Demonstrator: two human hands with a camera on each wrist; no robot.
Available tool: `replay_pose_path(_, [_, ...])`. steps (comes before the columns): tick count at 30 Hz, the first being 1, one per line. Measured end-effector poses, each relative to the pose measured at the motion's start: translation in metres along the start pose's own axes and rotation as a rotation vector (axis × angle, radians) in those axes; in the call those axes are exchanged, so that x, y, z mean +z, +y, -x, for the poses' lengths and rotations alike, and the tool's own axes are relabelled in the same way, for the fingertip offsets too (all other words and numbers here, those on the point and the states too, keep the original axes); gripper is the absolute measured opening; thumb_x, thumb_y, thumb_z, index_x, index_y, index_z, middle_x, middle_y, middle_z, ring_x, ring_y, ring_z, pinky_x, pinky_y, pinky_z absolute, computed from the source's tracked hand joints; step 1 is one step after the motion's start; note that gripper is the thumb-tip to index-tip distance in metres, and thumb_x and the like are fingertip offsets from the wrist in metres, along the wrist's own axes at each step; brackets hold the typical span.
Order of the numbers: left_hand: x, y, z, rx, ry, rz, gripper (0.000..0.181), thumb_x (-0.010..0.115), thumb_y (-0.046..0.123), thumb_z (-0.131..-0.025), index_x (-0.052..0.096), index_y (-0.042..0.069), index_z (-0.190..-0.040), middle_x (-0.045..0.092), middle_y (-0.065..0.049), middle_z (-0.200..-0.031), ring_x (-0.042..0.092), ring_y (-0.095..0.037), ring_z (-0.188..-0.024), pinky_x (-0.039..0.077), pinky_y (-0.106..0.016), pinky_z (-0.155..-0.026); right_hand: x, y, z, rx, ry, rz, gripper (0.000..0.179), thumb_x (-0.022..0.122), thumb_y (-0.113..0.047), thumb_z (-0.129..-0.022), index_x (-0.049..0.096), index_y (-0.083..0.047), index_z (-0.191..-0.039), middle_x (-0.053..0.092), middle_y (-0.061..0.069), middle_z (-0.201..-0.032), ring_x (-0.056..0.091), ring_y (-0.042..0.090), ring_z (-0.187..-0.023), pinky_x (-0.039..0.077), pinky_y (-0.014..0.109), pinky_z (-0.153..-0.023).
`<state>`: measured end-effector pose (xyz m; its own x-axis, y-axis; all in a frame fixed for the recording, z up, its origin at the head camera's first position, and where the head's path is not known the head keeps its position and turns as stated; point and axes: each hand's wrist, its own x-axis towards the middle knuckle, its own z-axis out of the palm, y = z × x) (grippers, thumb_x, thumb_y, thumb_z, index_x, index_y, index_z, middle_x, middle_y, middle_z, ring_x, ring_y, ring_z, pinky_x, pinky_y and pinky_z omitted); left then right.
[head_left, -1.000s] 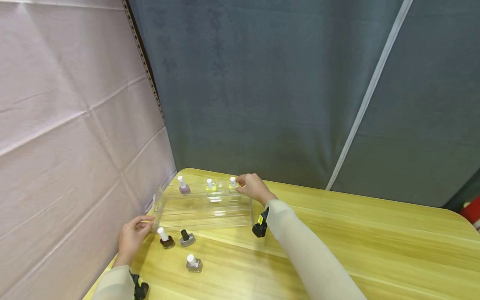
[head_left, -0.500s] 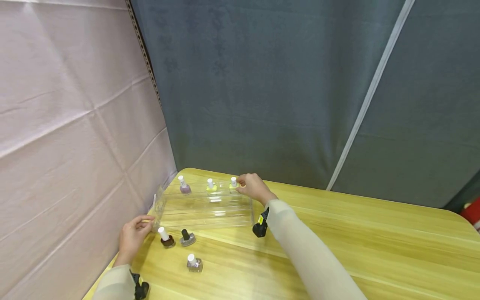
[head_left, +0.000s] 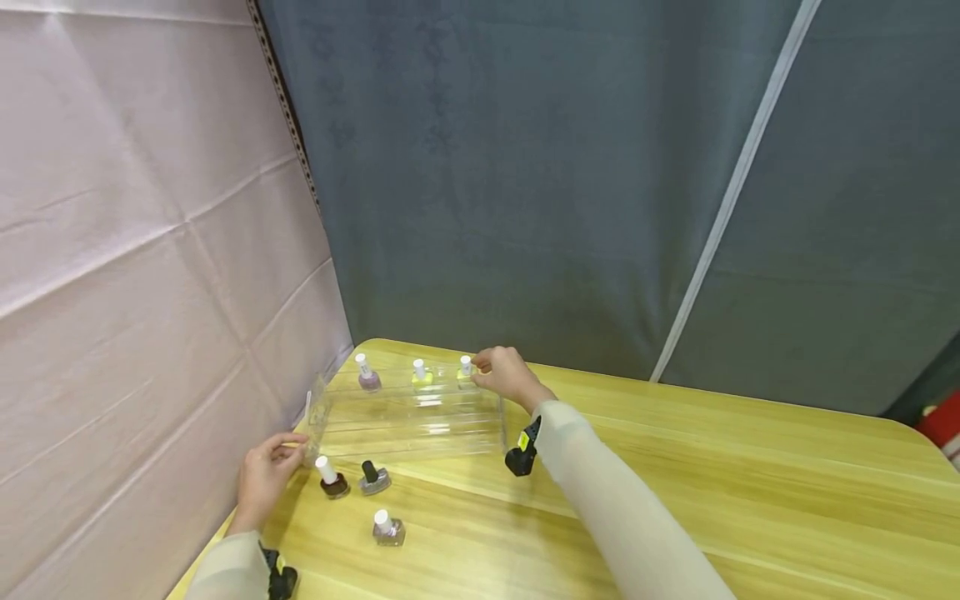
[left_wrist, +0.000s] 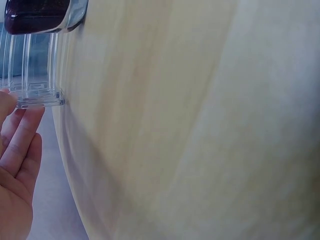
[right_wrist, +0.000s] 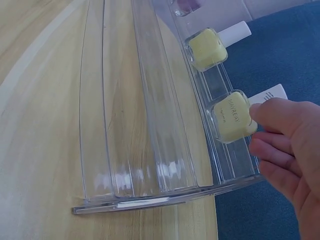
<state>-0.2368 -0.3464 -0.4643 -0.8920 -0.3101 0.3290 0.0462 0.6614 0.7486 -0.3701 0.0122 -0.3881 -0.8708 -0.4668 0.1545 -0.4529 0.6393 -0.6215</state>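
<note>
A clear tiered display rack (head_left: 412,429) stands on the table. At its far right, my right hand (head_left: 510,373) pinches a yellow nail polish bottle (right_wrist: 232,117) by its white-capped end, and the bottle sits on the rack's top tier. Beside it on that tier are another yellow nail polish bottle (head_left: 422,377) and a mauve one (head_left: 369,380). My left hand (head_left: 264,475) touches the rack's left end panel (left_wrist: 40,97) with its fingertips. Near that hand stand a dark red nail polish bottle (head_left: 334,483) and a black-capped greyish bottle (head_left: 375,480).
Closer to me on the wooden table (head_left: 675,483) stands a white-capped purplish-grey bottle (head_left: 388,532). A pale cloth wall (head_left: 150,275) rises close to the left hand. Behind the table's far edge hangs a dark curtain (head_left: 510,183). Something red (head_left: 941,421) shows at far right.
</note>
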Motion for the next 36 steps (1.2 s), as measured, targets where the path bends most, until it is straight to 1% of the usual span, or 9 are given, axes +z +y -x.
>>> replay_pose_path(5, [-0.001,-0.001,-0.001,0.001,-0.019,0.017,0.013,0.066,0.0,-0.085,0.068,-0.002,-0.097,0.068,-0.018,-0.077,0.064,-0.018,-0.06,0.044,-0.02,-0.046,-0.001,0.0,0.003,-0.039,0.053,-0.044,0.03,0.063,-0.015,-0.089,0.063,-0.002,-0.117,0.064,0.011,-0.113,0.061,0.022,-0.1,0.05,0.035,-0.084])
replay_pose_path(11, [-0.002,-0.002,-0.003,0.033,-0.006,0.001,0.013,0.066,0.0,-0.084,0.068,-0.002,-0.097,0.068,-0.018,-0.077,0.064,-0.016,-0.06,0.045,-0.015,-0.051,-0.004,-0.004,0.006,-0.065,0.103,-0.07,0.029,0.064,-0.016,-0.089,0.064,-0.005,-0.116,0.064,0.009,-0.112,0.061,0.021,-0.1,0.05,0.035,-0.083])
replay_pose_path(15, [-0.002,-0.003,-0.005,0.038,-0.004,-0.018,0.013,0.067,0.001,-0.084,0.068,-0.001,-0.097,0.068,-0.017,-0.077,0.064,-0.013,-0.06,0.044,-0.013,-0.052,-0.005,-0.007,0.011,-0.08,0.103,-0.089,0.03,0.063,-0.017,-0.09,0.063,-0.005,-0.117,0.064,0.008,-0.113,0.061,0.02,-0.1,0.051,0.034,-0.082])
replay_pose_path(19, [-0.002,-0.005,-0.006,0.037,-0.014,-0.042,0.013,0.067,0.003,-0.085,0.068,0.0,-0.098,0.068,-0.016,-0.077,0.063,-0.012,-0.061,0.044,-0.014,-0.053,-0.006,-0.009,0.016,-0.102,0.101,-0.103,0.031,0.062,-0.017,-0.091,0.063,-0.005,-0.119,0.064,0.008,-0.115,0.061,0.02,-0.1,0.051,0.033,-0.081])
replay_pose_path(27, [-0.001,-0.006,-0.011,0.058,-0.034,-0.048,0.014,0.066,0.002,-0.085,0.067,-0.001,-0.099,0.068,-0.016,-0.078,0.065,-0.015,-0.061,0.046,-0.018,-0.053,-0.005,-0.012,0.026,-0.147,0.102,-0.146,0.033,0.061,-0.013,-0.09,0.061,-0.003,-0.121,0.063,0.011,-0.117,0.061,0.021,-0.101,0.052,0.032,-0.079])
replay_pose_path(32, [0.0,-0.006,-0.014,0.054,-0.041,-0.052,0.015,0.066,0.0,-0.085,0.067,-0.001,-0.1,0.068,-0.016,-0.077,0.064,-0.014,-0.061,0.046,-0.017,-0.052,-0.002,-0.015,0.029,-0.177,0.114,-0.133,0.031,0.062,-0.011,-0.089,0.062,-0.001,-0.119,0.063,0.013,-0.115,0.062,0.022,-0.099,0.05,0.037,-0.085])
replay_pose_path(36, [0.0,-0.005,-0.015,0.054,-0.044,-0.054,0.016,0.065,-0.001,-0.084,0.067,-0.001,-0.1,0.068,-0.017,-0.077,0.064,-0.015,-0.061,0.046,-0.018,-0.051,0.002,-0.018,0.032,-0.173,0.109,-0.126,0.032,0.063,-0.013,-0.089,0.062,0.0,-0.118,0.063,0.014,-0.115,0.062,0.022,-0.099,0.048,0.038,-0.088])
